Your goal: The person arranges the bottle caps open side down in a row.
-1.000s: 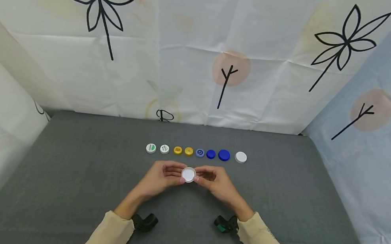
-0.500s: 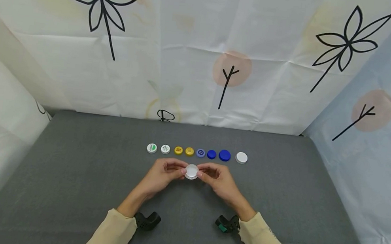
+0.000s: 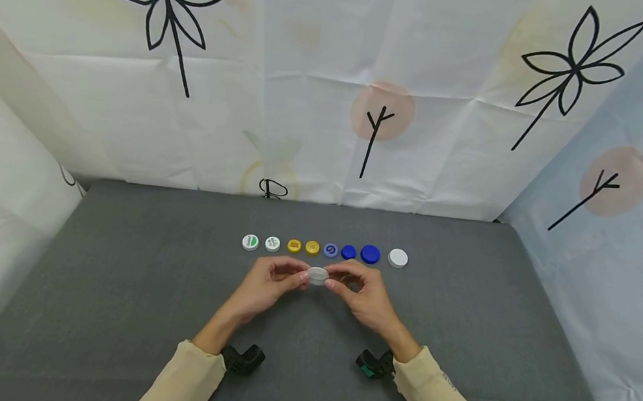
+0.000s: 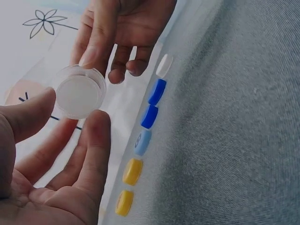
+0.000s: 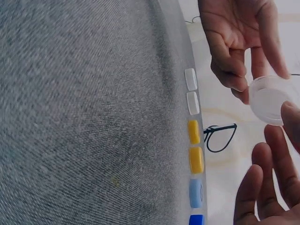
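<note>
Between the two hands, above the grey table, is a whitish translucent bottle cap [image 3: 317, 276], its rim clear in the left wrist view. My left hand [image 3: 268, 288] pinches its left edge between thumb and fingers. On the opposite edge, my right hand [image 3: 365, 298] pinches it the same way. The cap is tilted, so in the head view it looks like a flattened oval. Just beyond the hands lies a row of caps; the small dark blue cap [image 3: 348, 252] and the large blue cap [image 3: 370, 254] are nearest the right hand's fingers.
The row runs left to right on the grey table [image 3: 142, 286]: a white-and-green cap [image 3: 250, 242], a printed white cap [image 3: 272, 244], two yellow caps [image 3: 303, 247], a light blue cap [image 3: 330, 250], the dark blue ones and a white cap [image 3: 398, 257]. A patterned cloth [image 3: 326, 44] hangs behind.
The cap has been turned from facing the head camera to a more edge-on tilt. Both hands, holding it, have moved slightly away toward the row. The row of caps stays as it was.
</note>
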Motion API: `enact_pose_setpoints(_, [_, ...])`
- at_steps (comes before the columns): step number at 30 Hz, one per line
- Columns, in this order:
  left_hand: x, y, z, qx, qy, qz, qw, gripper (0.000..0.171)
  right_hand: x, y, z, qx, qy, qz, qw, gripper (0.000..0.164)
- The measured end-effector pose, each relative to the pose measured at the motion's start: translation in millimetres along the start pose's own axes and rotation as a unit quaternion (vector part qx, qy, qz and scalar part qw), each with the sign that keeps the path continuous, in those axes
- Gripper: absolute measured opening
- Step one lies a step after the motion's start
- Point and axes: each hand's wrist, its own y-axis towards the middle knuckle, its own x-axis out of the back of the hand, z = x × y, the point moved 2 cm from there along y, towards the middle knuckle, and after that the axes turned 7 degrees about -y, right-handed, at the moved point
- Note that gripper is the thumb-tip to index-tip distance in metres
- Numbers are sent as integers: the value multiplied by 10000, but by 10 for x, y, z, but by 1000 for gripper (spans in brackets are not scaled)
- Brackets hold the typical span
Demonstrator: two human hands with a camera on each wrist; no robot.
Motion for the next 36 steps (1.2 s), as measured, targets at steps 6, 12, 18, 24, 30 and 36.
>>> enact_pose_setpoints(6, [-8, 14, 9, 352, -301, 106, 9989, 30, -7, -5, -5, 399, -115, -170, 9990, 21])
enact_pose_setpoints(12, [4, 3, 13, 248, -267, 156, 9992, 35, 4, -6, 2, 307, -104, -29, 9995, 24])
enact_pose_setpoints(18, [-5, -17, -18, -195, -410, 232, 9987, 37, 29, 4, 2, 92, 46, 284, 9995, 31])
enact_pose_setpoints(24, [-19, -18, -24, -808, -135, 273, 9963, 39, 26, 12, -20, -105, 193, 457, 9987, 32])
enact_pose_setpoints(30, [-37, -20, -34, -1199, 657, 270, 9902, 41, -6, 15, -50, -272, 188, 420, 9986, 32])
enact_pose_setpoints(36, [22, -39, -41, -1301, 1543, 117, 9793, 41, -53, 11, -80, -250, 113, 336, 9991, 29])
